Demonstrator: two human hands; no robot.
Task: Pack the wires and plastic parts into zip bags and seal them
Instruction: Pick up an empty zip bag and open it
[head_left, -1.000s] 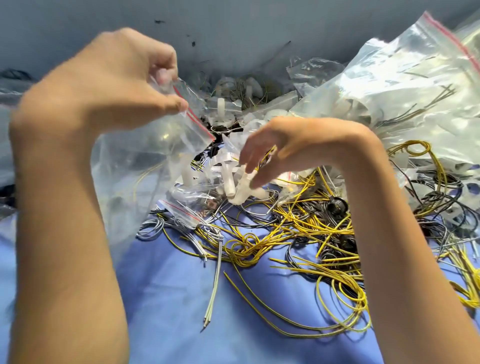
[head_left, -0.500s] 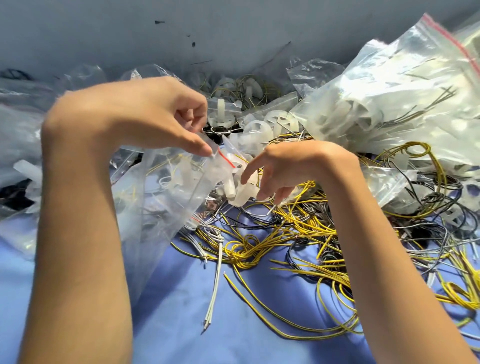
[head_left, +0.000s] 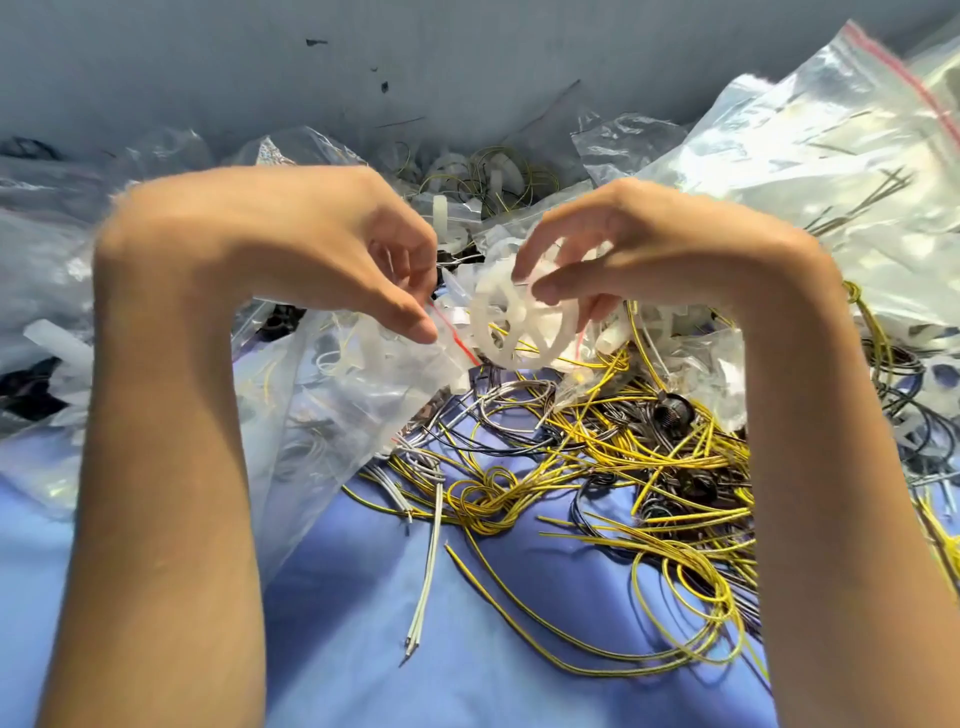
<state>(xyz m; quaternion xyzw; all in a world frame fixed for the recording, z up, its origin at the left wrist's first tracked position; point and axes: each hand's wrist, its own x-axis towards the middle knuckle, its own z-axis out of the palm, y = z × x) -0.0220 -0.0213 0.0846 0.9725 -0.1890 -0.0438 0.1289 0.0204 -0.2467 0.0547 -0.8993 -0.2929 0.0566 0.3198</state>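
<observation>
My left hand (head_left: 322, 260) pinches the red-striped mouth of a clear zip bag (head_left: 353, 395) that hangs below it with white plastic parts inside. My right hand (head_left: 639, 254) pinches a white spoked plastic wheel (head_left: 519, 322) between thumb and fingers, right beside the bag's mouth. Below both hands a tangle of yellow, grey and black wires (head_left: 597, 467) lies on the blue cloth (head_left: 467, 649).
A big filled zip bag (head_left: 810, 171) with a red seal strip leans at the right. More clear bags (head_left: 47, 270) and white plastic parts (head_left: 452, 218) pile up at the left and back, against a grey wall (head_left: 415, 62). Loose grey wires (head_left: 426, 587) trail toward me.
My right hand has risen out of the pile with the white wheel and brought it to the bag's mouth. My left hand has lowered and shifted right with the bag.
</observation>
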